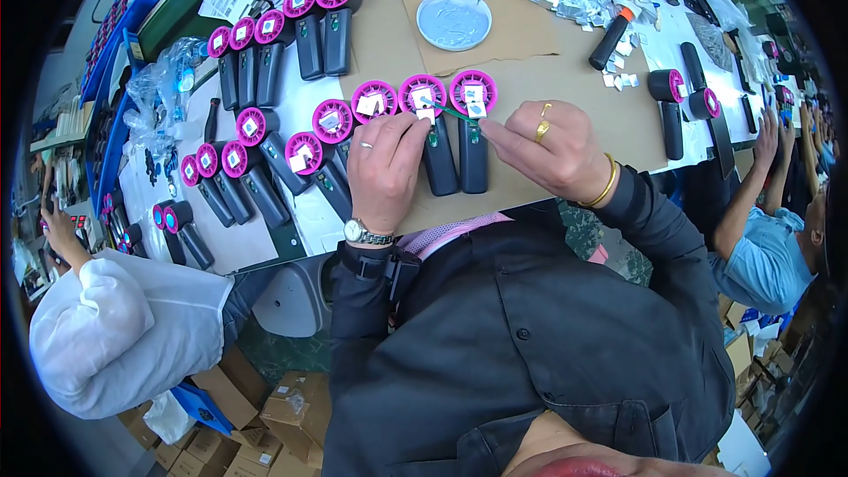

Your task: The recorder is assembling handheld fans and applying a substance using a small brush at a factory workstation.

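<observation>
Several black-handled devices with magenta ring heads, like small hand-held fans or dryers, lie in a row before me. My right hand [548,146] pinches a thin green stick [453,112], its tip reaching over the head of one device [422,94] with white squares on it. My left hand [387,163] has thumb and forefinger together at a small white square [426,113] at that head's lower edge. Just to the right lies another device [473,155], also with white squares on its head. The left hand partly covers the devices beneath it.
A round dish [453,19] of clear gel stands on cardboard [521,71] beyond the row. An orange-and-black handled tool [611,39] and loose white squares [621,79] lie right. More devices [334,31] stand left. People work on both sides, one in a white sleeve [132,327].
</observation>
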### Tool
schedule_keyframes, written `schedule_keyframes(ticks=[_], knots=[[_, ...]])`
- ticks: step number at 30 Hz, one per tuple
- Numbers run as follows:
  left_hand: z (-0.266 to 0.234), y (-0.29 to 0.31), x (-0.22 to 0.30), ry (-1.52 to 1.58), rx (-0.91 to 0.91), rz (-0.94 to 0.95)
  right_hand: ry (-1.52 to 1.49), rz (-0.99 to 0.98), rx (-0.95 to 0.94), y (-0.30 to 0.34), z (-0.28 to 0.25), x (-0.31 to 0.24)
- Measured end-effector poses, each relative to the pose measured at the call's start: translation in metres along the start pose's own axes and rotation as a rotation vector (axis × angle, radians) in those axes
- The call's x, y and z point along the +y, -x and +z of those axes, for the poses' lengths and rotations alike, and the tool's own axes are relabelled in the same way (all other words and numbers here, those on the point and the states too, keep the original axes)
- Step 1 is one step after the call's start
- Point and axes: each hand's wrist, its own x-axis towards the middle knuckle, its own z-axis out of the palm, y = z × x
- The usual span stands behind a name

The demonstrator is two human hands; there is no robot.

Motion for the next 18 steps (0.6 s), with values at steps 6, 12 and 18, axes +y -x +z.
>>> schedule_keyframes(ticks=[6, 12, 18], knots=[[0.0002, 0.0013, -0.0012, 0.003, 0.005, 0.001, 0.065, -0.095, -0.1, -0.0035, 0.0031, 0.0], [-0.0004, 0.0005, -0.0024, 0.012, 0.002, 0.004, 0.045, -0.095, -0.146, -0.0025, -0.0015, -0.0035], [-0.0004, 0.0003, -0.0031, 0.011, 0.008, 0.003, -0.011, -0.032, -0.044, 0.0001, 0.0002, -0.0001]])
